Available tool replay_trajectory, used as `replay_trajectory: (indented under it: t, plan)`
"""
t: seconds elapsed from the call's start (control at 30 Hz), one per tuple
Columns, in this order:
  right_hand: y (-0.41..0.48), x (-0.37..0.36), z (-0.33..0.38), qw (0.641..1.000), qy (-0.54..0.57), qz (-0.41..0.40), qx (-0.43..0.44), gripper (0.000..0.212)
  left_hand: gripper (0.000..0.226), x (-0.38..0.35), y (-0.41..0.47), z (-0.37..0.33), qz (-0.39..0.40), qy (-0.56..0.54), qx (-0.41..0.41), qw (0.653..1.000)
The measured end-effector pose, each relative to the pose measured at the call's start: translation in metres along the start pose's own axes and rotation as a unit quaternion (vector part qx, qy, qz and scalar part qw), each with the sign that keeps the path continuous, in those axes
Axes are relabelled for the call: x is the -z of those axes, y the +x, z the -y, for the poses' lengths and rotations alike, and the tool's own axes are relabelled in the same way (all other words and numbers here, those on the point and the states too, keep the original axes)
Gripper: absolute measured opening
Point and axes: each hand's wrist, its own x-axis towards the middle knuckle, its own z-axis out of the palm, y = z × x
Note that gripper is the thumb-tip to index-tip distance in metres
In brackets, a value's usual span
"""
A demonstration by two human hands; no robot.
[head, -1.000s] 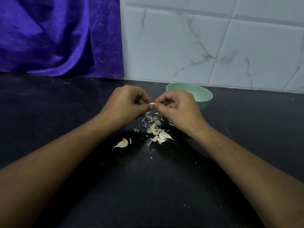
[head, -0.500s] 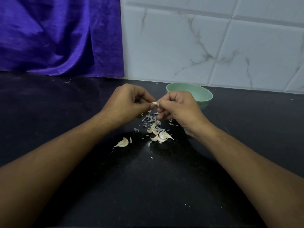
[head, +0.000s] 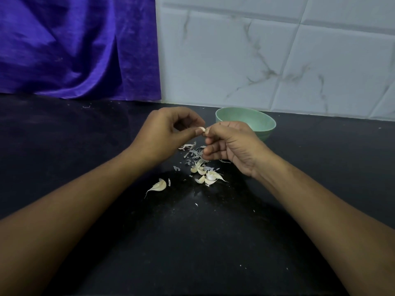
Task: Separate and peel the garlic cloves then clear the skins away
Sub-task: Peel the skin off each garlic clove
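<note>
My left hand pinches a small pale garlic clove between thumb and forefinger, above the black counter. My right hand meets it from the right, its fingertips pinching at the same clove, the other fingers curled. Below the hands lies a scatter of thin garlic skins. A cluster of several cloves sits just in front of the skins. One single clove with a long tail lies apart to the left.
A mint green bowl stands behind my right hand, near the white tiled wall. A purple cloth hangs at the back left. Small skin flecks dot the black counter.
My right hand has turned and dropped slightly, its lower fingers now spread below the clove. The left hand has stayed put with the clove.
</note>
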Motion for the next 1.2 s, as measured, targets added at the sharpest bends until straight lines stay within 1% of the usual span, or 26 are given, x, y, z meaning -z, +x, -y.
replay_trajectory:
  t: [0.03, 0.1, 0.2, 0.27, 0.3, 0.37, 0.4, 0.43, 0.47, 0.53, 0.7, 0.8, 0.93, 1.0, 1.1, 1.2]
  plan:
    - [0.0, 0.0, 0.0, 1.0, 0.0, 0.001, 0.001, 0.011, 0.012, 0.001, -0.001, -0.001, -0.007, 0.042, -0.03, 0.999]
    - [0.0, 0.0, 0.0, 1.0, -0.002, 0.0, 0.002, 0.01, 0.013, 0.005, -0.001, -0.002, -0.014, 0.088, -0.065, 0.994]
    - [0.0, 0.001, -0.001, 1.0, -0.006, -0.001, 0.009, 0.007, 0.013, 0.009, 0.0, -0.002, -0.004, 0.107, -0.073, 0.992]
    - [0.001, 0.003, -0.001, 1.0, -0.008, 0.0, 0.011, 0.007, 0.013, 0.009, 0.0, -0.003, 0.002, 0.098, -0.067, 0.993]
    - [0.001, 0.003, 0.0, 1.0, -0.006, 0.003, 0.012, 0.006, 0.012, 0.009, 0.001, -0.003, 0.0, 0.083, -0.059, 0.995]
    - [0.002, 0.003, 0.0, 1.0, -0.002, 0.01, 0.01, 0.015, 0.011, 0.006, 0.002, -0.003, -0.003, 0.027, -0.027, 0.999]
    - [0.002, 0.004, 0.0, 1.0, -0.002, 0.011, 0.01, 0.014, 0.011, 0.005, 0.002, -0.002, 0.0, -0.014, -0.005, 1.0]
    - [0.002, 0.003, 0.0, 1.0, -0.004, 0.014, 0.012, 0.009, 0.011, 0.003, 0.002, -0.002, 0.004, -0.064, 0.019, 0.998]
    - [0.002, 0.003, 0.0, 1.0, -0.008, 0.016, 0.013, 0.005, 0.01, 0.001, 0.002, -0.003, 0.006, -0.118, 0.044, 0.992]
    - [0.001, 0.002, 0.0, 1.0, -0.019, 0.018, 0.013, 0.005, 0.01, -0.003, 0.0, -0.005, -0.004, -0.201, 0.089, 0.976]
    - [0.001, 0.002, -0.004, 0.997, -0.075, 0.009, 0.027, 0.004, 0.018, -0.001, 0.003, -0.007, -0.038, -0.308, 0.163, 0.937]
    - [0.002, 0.004, -0.006, 0.994, -0.102, 0.0, 0.046, 0.004, 0.018, 0.003, 0.006, -0.004, -0.059, -0.332, 0.187, 0.923]
    - [0.006, 0.005, -0.01, 0.972, -0.215, -0.025, 0.092, 0.012, 0.021, 0.004, 0.006, -0.003, -0.065, -0.328, 0.197, 0.922]
    - [0.008, 0.006, -0.012, 0.961, -0.251, -0.046, 0.106, 0.014, 0.023, 0.005, 0.006, -0.004, -0.065, -0.324, 0.199, 0.923]
    - [0.007, 0.008, -0.011, 0.94, -0.303, -0.079, 0.136, 0.01, 0.02, 0.005, 0.005, -0.005, -0.06, -0.316, 0.199, 0.926]
    - [0.005, 0.009, -0.009, 0.934, -0.315, -0.09, 0.143, 0.004, 0.011, 0.004, 0.004, -0.007, -0.048, -0.306, 0.204, 0.929]
